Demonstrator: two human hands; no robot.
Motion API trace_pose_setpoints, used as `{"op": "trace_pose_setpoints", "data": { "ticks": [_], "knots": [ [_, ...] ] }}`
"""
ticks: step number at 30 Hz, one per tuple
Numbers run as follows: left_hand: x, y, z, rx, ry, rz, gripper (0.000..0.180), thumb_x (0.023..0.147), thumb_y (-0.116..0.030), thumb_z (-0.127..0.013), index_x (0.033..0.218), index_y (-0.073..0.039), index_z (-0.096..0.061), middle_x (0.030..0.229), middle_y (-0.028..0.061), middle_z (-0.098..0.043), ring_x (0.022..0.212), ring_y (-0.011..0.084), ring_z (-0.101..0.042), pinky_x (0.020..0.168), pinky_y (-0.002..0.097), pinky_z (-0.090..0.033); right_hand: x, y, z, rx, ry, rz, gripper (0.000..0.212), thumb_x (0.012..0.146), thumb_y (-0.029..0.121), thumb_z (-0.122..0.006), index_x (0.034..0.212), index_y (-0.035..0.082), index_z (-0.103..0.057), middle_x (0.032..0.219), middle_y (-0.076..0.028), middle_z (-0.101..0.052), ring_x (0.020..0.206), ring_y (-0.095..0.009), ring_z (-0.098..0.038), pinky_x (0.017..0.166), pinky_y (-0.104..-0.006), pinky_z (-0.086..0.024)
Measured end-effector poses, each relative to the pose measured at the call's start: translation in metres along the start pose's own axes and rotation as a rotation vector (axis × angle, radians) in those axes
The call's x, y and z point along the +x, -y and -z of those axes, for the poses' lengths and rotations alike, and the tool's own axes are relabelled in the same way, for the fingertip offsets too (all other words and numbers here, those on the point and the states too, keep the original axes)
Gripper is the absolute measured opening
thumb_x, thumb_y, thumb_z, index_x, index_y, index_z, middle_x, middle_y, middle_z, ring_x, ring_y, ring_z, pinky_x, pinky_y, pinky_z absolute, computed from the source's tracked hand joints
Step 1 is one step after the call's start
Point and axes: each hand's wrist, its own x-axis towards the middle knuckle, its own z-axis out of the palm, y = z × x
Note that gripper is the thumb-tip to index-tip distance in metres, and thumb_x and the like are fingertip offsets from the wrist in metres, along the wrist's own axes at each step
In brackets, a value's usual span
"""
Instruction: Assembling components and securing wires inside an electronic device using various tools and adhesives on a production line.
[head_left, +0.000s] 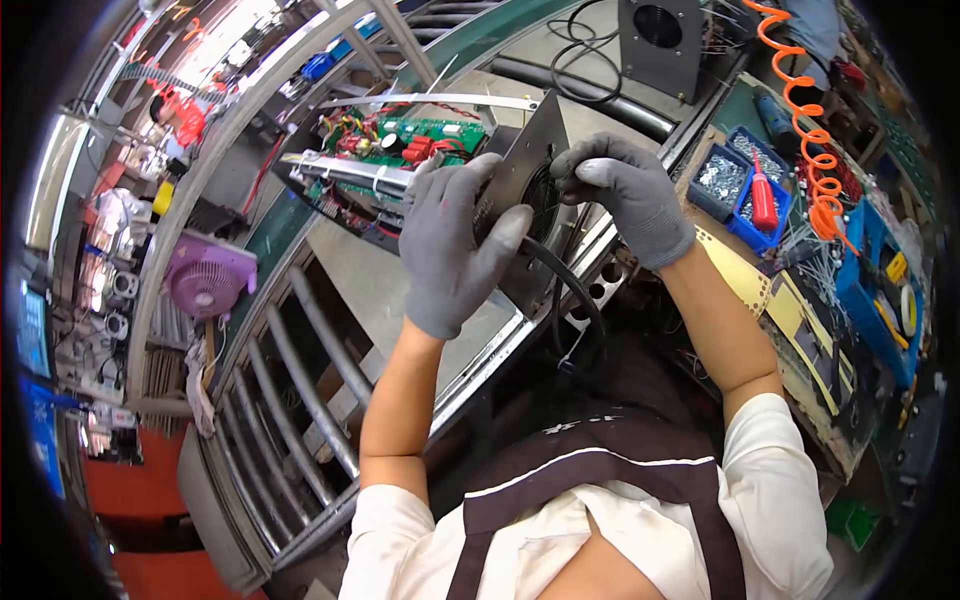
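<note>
My left hand [450, 235], in a grey glove, is at the near left edge of an upright dark metal panel [545, 125]. Its fingers lie along the panel's edge and its thumb reaches toward the panel's face. A round fan grille [541, 195] shows in the panel. On the other side, my right hand [625, 190], gloved alike, pinches close to the grille; what lies between its fingertips is too small to make out. Below the grille a thick black cable [565, 275] curves down toward me. Behind the panel sits a green circuit board [425, 135] with red parts and wires.
A roller conveyor [300, 400] runs on the left. On the right bench are blue screw bins [720, 175], a red squeeze bottle [764, 200], and a blue tool tray [880, 290]. An orange coiled hose [815, 150] hangs above. Another fan panel [660, 50] stands farther back.
</note>
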Motion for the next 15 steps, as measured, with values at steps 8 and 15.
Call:
{"op": "trace_pose_setpoints", "data": {
  "ticks": [8, 15],
  "knots": [
    [-0.013, 0.001, 0.002, 0.083, -0.071, 0.083, 0.032, 0.07, -0.012, -0.062, 0.102, -0.008, -0.061, 0.085, 0.0095, -0.06, 0.084, 0.028, -0.055, 0.082, 0.038, -0.039, -0.011, -0.028, -0.006, 0.052, -0.009, -0.075, 0.015, 0.083, 0.003, -0.054, 0.096, 0.001, -0.06, 0.083, -0.005, -0.061, 0.069, -0.014, -0.06, 0.066, -0.0272, -0.052],
    [-0.04, 0.001, 0.019, 0.095, -0.219, 0.106, 0.031, 0.065, -0.01, -0.057, 0.095, -0.005, -0.062, 0.078, 0.0085, -0.058, 0.077, 0.0265, -0.052, 0.084, 0.0374, -0.038, -0.022, -0.031, -0.05, 0.072, -0.088, -0.024, 0.045, 0.081, 0.0, -0.062, 0.122, -0.005, -0.043, 0.087, -0.011, -0.063, 0.08, -0.014, -0.062, 0.07, -0.0244, -0.053]
  ]
}}
